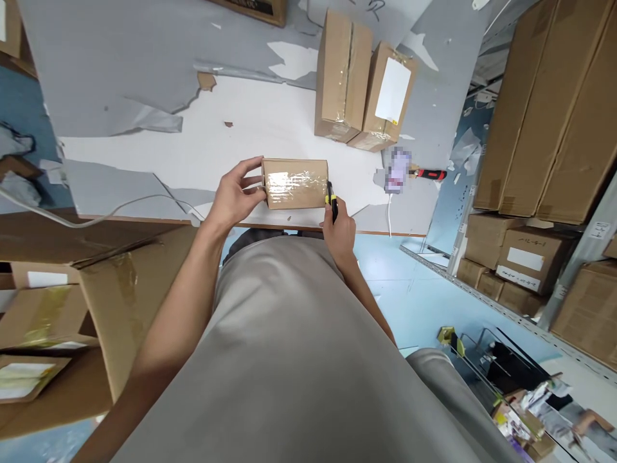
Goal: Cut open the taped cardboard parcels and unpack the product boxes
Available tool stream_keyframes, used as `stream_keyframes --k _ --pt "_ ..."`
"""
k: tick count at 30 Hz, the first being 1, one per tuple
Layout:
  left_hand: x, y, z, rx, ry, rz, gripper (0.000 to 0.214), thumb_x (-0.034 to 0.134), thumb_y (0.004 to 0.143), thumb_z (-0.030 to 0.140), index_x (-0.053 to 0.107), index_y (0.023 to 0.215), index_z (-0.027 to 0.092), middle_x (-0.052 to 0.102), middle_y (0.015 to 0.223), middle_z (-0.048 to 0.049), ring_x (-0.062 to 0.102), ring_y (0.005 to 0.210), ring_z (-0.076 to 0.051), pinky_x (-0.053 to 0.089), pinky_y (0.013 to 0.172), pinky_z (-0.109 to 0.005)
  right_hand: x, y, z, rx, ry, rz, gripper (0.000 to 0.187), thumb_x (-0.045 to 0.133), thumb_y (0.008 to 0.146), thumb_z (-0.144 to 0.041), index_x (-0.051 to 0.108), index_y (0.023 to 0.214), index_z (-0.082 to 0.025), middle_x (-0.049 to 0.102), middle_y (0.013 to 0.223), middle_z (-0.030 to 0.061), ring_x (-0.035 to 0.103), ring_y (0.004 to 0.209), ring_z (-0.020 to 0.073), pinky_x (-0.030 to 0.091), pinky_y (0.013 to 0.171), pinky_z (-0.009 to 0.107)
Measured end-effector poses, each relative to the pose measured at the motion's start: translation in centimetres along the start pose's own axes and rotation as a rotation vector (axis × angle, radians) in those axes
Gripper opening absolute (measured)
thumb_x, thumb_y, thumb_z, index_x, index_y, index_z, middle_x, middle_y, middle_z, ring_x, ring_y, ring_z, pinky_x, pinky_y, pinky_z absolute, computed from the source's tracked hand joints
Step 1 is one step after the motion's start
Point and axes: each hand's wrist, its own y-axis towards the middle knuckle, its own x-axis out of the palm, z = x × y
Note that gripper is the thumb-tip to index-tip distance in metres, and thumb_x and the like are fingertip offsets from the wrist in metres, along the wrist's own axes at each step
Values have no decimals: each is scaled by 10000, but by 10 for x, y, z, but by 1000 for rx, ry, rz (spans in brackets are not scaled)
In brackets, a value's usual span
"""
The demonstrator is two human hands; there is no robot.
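A small cardboard box (295, 184) with shiny clear tape across its top lies on the white-and-grey worktable (144, 151), close to the front edge. My left hand (237, 196) grips the box's left end, fingers on the far side and thumb nearer me. In my right hand (340, 230) is a yellow-and-black utility knife (333, 204), its front end against the box's right end. Whether the blade has entered the tape cannot be made out.
Two taped cardboard boxes (343, 77) stand at the table's back right. A phone (398, 170) with a white cable lies beside a red-and-black handled tool (431, 174). Left of me is a large open carton (130, 302) holding parcels. Shelving with cartons (535, 257) lines the right.
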Motion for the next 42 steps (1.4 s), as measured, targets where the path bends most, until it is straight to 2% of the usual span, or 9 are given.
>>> stream_keyframes --k 6,9,12,16,19,24,30,35,42 --pt "-4 -1 -3 7 27 -29 781 891 894 411 692 1645 328 680 1748 -142 762 1498 -428 695 1215 -639 0 -4 -10 52 -15 23 462 424 1289 -392 569 1675 -184 916 1106 109 892 1018 272 655 1006 366" --pt "-3 -10 7 60 133 -17 793 869 942 432 651 1702 367 664 1768 -120 666 1623 -437 600 1327 -683 -1 -4 -11 59 20 25 475 444 1286 -442 571 1672 -197 914 1113 110 890 1001 277 662 983 367" --pt "14 -12 30 217 314 6 748 856 999 478 648 1713 397 599 1842 -74 452 1799 -440 346 1501 -720 -2 -4 -10 62 62 2 466 447 1285 -441 582 1656 -194 909 1111 103 889 985 265 659 985 353" --pt "53 -4 56 409 421 -202 573 723 1104 514 704 1658 367 607 1847 -48 340 1852 -461 116 1523 -820 -7 -5 -10 59 83 -14 441 416 1288 -366 583 1653 -182 905 1210 117 897 1037 241 655 1017 336" --pt "71 4 57 423 413 -272 477 665 1134 516 769 1573 362 686 1766 -57 401 1825 -463 125 1523 -822 -11 -5 -12 19 27 -9 462 428 1280 -329 567 1700 -198 876 1412 150 880 1230 258 656 1077 357" --pt "74 7 45 392 404 -240 452 698 1117 535 793 1529 376 719 1721 -64 427 1809 -470 135 1522 -826 -21 1 -23 -59 -82 -20 544 408 1272 -298 523 1797 -210 783 1639 164 795 1465 273 631 1184 381" --pt "73 6 37 447 454 -241 485 675 1133 460 753 1599 349 684 1762 -93 404 1821 -474 141 1511 -842 -29 9 -37 -18 -164 -67 586 367 1268 -263 477 1838 -192 784 1641 179 827 1390 307 639 1192 435" --pt "76 5 34 493 570 -233 530 556 1188 426 689 1684 291 664 1783 -133 391 1831 -454 180 1505 -834 -37 18 -57 24 -245 -107 577 396 1248 -247 496 1805 -136 867 1424 215 848 1309 372 678 1131 501" --pt "81 5 35 493 608 -188 489 507 1216 468 714 1630 310 686 1760 -114 426 1819 -418 234 1512 -789 -47 13 -78 73 -340 -137 574 422 1239 -162 488 1803 -83 850 1375 255 855 1312 361 692 1080 459"
